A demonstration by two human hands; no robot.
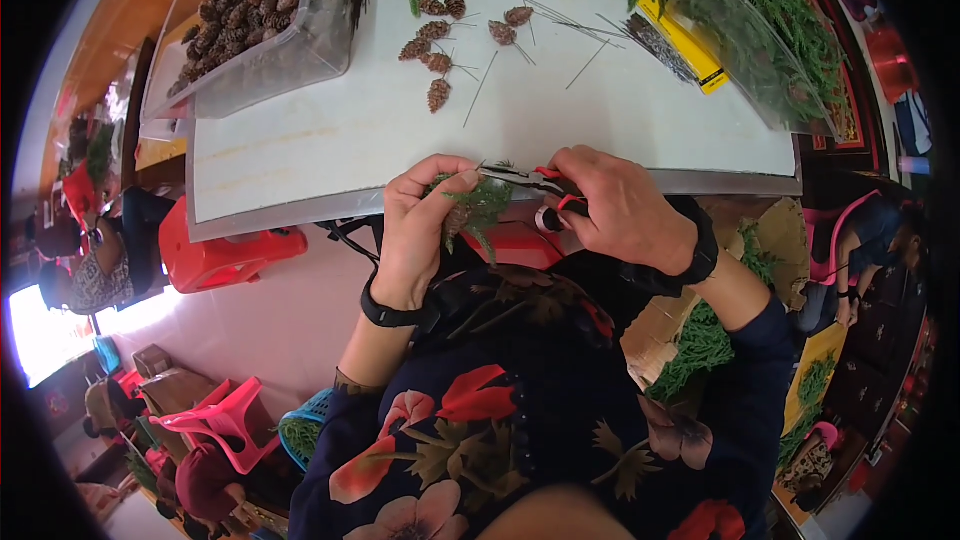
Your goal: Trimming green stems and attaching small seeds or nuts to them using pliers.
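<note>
We are seeing small dark printing on the long, flat yellow package (684, 40) lying on the white rectangular tabletop (300, 155). We are finding none of it legible.

Red-handled pliers (527, 179), green sprig (486, 202), brown pinecones (436, 62), white tabletop (330, 145)

Free tabletop (310, 155) between hands (412, 218) and bin (250, 78)

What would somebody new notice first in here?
Probably, in the middle, the right hand gripping red-handled pliers and the left hand holding a green sprig. Next, perhaps, the clear bin of pine cones at the far left of the white table, and the red stool by its near left corner.
</note>
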